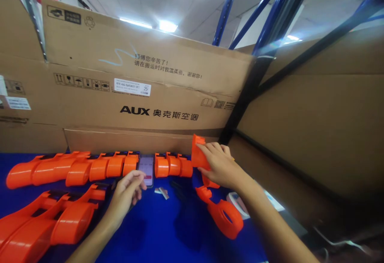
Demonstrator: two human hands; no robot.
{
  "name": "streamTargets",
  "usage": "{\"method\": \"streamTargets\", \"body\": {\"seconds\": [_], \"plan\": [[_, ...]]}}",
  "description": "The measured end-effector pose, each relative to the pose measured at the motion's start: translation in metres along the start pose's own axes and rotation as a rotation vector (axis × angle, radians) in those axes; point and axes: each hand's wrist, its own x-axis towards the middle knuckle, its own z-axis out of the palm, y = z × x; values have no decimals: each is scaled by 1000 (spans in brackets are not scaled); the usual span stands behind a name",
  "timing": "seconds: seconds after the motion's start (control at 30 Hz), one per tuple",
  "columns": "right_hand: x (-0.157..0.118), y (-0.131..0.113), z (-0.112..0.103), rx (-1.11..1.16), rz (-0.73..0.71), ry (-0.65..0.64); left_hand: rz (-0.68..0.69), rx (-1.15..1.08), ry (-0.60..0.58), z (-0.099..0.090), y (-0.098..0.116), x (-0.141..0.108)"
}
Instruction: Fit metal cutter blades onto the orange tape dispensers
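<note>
My right hand (pixel 217 163) grips an orange plastic part (pixel 198 151), held upright at the right end of a short row of orange parts (pixel 170 166). Below it, another orange part with a round opening (pixel 225 217) lies on the blue surface. My left hand (pixel 130 189) hovers beside a phone (pixel 146 171) with its lit screen up; its fingers are loosely curled and apart, with nothing visible between them. Small silvery strips (pixel 162 192) lie just right of the phone.
More orange parts (pixel 78 173) line the back left, and larger ones (pixel 73 221) fill the front left. Behind stands a printed cardboard sheet (pixel 168 95). A dark rack post (pixel 247 83) rises at the right. A white object (pixel 238 205) lies partly behind my right forearm.
</note>
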Motion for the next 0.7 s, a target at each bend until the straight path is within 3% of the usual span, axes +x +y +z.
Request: {"method": "streamTargets", "body": {"seconds": [0.07, 0.17, 0.27, 0.37, 0.5, 0.6, 0.7], "plan": [[-2, -24, -15, 88, -103, 85, 8, -19, -17, 0, 1, -1], [-2, -70, -22, 259, -292, 36, -25, -109, -72, 1, 2, -2], [1, -111, -11, 379, -407, -51, -121, -314, -132, 4, 4, -3], [4, -137, 5, 507, -479, -105, -207, -503, -96, 4, 5, -2], [14, -136, 16, 744, -471, -54, -277, -487, 104, 0, 6, 0], [24, -120, 24, 779, -269, -42, -295, -384, 89, -2, 10, -2], [28, -109, 40, 579, -101, -175, -282, -307, 64, 0, 13, -4]]}}
